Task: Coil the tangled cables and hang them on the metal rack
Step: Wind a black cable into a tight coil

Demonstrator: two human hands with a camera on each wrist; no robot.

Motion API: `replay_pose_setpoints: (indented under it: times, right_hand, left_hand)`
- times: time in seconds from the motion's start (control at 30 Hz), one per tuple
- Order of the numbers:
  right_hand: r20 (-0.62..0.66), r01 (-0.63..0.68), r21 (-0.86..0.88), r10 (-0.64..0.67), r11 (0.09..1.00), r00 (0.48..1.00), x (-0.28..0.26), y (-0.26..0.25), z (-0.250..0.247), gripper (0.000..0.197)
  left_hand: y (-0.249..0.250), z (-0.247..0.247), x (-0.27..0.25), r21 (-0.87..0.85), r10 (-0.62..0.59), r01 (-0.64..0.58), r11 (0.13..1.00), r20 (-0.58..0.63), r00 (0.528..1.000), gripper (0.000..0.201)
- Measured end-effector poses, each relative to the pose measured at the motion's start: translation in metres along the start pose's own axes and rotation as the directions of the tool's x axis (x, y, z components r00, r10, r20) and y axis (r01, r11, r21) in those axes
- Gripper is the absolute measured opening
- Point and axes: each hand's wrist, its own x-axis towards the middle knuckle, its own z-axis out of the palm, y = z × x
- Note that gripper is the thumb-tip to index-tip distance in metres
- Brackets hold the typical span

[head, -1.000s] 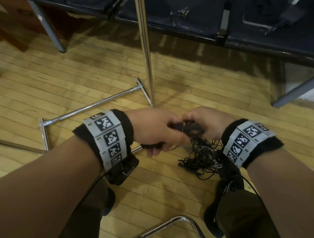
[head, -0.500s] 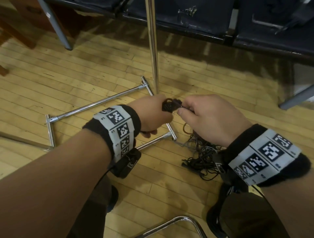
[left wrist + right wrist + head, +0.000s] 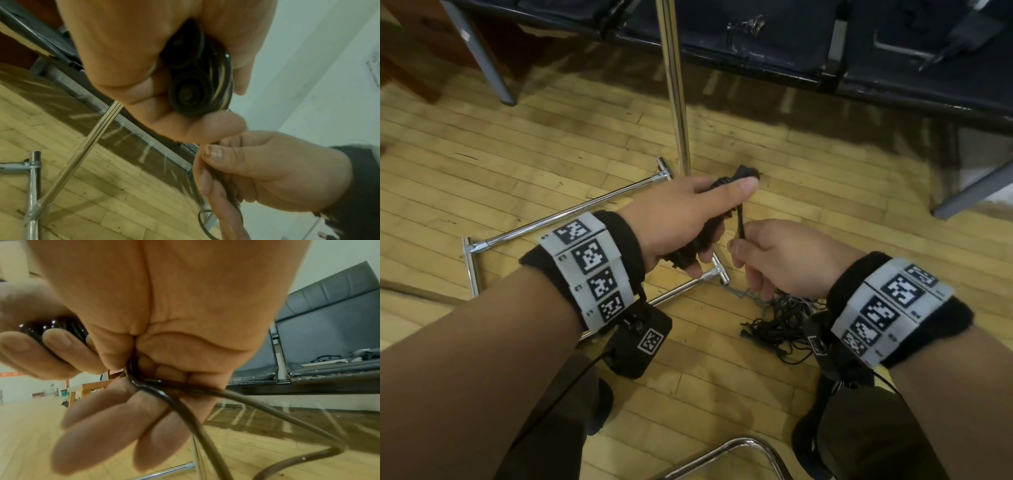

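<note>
Tightly, left hand (image 3: 681, 219) grips glossy coiled cable (image 3: 197, 84).

black cable (image 3: 164, 395) in right hand (image 3: 164, 313)

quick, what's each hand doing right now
Left hand: closed around the coiled cable bundle.
Right hand: closed, pinching the loose cable strand.

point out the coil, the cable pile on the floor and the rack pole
coil (image 3: 709, 236): head view, on the wound loops in the left fist
cable pile (image 3: 779, 320): head view, middle of the tangle on the floor
rack pole (image 3: 677, 99): head view, mid-shaft of the upright chrome tube
</note>
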Motion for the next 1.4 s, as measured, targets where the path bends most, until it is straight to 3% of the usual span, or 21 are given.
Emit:
replay_pose_setpoints:
  times: [0.1, 0.2, 0.33, 0.4, 0.5, 0.63, 0.7, 0.77, 0.9, 0.97, 1.03, 1.17, 1.27, 1.4]
  right_hand:
    - [0.013, -0.016, -0.022, 0.017, 1.0, 1.0, 0.004, -0.001, 0.003, 0.033]
    - [0.018, -0.009, -0.03, 0.01, 0.999, 1.0, 0.006, 0.001, -0.001, 0.034]
    - [0.037, 0.083, -0.052, -0.081, 0.995, 0.996, 0.005, 0.009, -0.016, 0.018]
    - [-0.034, 0.092, -0.071, -0.094, 0.993, 0.995, 0.006, 0.012, -0.02, 0.022]
    - [-0.176, 0.057, -0.137, -0.081, 0.989, 0.981, 0.006, 0.01, -0.017, 0.026]
    - [-0.258, 0.032, -0.327, -0.121, 0.945, 0.959, 0.006, -0.004, -0.013, 0.02]
    - [-0.261, -0.002, -0.425, -0.12, 0.905, 0.958, 0.006, -0.013, -0.011, 0.017]
    - [-0.284, -0.002, -0.482, -0.154, 0.876, 0.946, 0.002, -0.02, -0.009, 0.014]
    - [-0.377, 0.105, -0.527, -0.343, 0.843, 0.86, -0.009, -0.031, -0.005, 0.019]
    - [-0.424, 0.151, -0.428, -0.346, 0.891, 0.837, -0.011, -0.032, -0.005, 0.017]
    - [-0.421, 0.189, -0.274, -0.294, 0.943, 0.858, -0.011, -0.03, -0.006, 0.014]
    - [-0.286, 0.198, -0.055, -0.205, 0.979, 0.936, -0.009, -0.016, -0.009, 0.024]
    - [-0.225, 0.149, 0.009, -0.143, 0.989, 0.964, -0.007, -0.005, -0.011, 0.03]
    - [-0.09, 0.131, 0.124, -0.12, 0.984, 0.989, -0.004, -0.004, -0.009, 0.024]
  left_hand:
    - [0.001, 0.002, -0.002, 0.065, 0.016, -0.018, 0.998, 0.044, 0.999, 0.039]
    - [0.003, 0.0, -0.007, 0.101, 0.028, -0.047, 0.994, 0.185, 0.982, 0.035]
    - [0.006, 0.002, -0.014, 0.19, -0.093, 0.007, 0.982, 0.443, 0.892, 0.025]
    - [0.003, 0.008, -0.017, 0.281, -0.17, 0.023, 0.96, 0.51, 0.843, 0.023]
    - [0.002, 0.017, -0.018, 0.514, -0.255, -0.02, 0.857, 0.459, 0.851, 0.024]
    - [-0.003, 0.028, -0.014, 0.839, -0.292, -0.082, 0.537, 0.277, 0.916, 0.041]
    - [-0.007, 0.029, -0.011, 0.86, -0.257, -0.042, 0.508, 0.197, 0.946, 0.038]
    - [-0.007, 0.025, -0.008, 0.796, -0.209, 0.039, 0.604, 0.111, 0.972, 0.033]
    - [-0.004, 0.008, 0.001, 0.574, -0.125, 0.146, 0.806, -0.075, 0.989, 0.019]
    - [-0.002, 0.001, 0.003, 0.38, -0.121, 0.164, 0.91, -0.134, 0.983, 0.018]
    - [0.0, -0.005, 0.003, 0.147, -0.119, 0.137, 0.98, -0.127, 0.985, 0.019]
    - [0.001, -0.014, -0.001, -0.164, -0.097, 0.101, 0.981, 0.033, 0.995, 0.021]
    - [0.004, -0.015, -0.003, -0.21, -0.064, 0.083, 0.974, 0.095, 0.993, 0.027]
    - [0.005, -0.004, -0.005, -0.231, -0.042, 0.062, 0.971, 0.09, 0.995, 0.042]
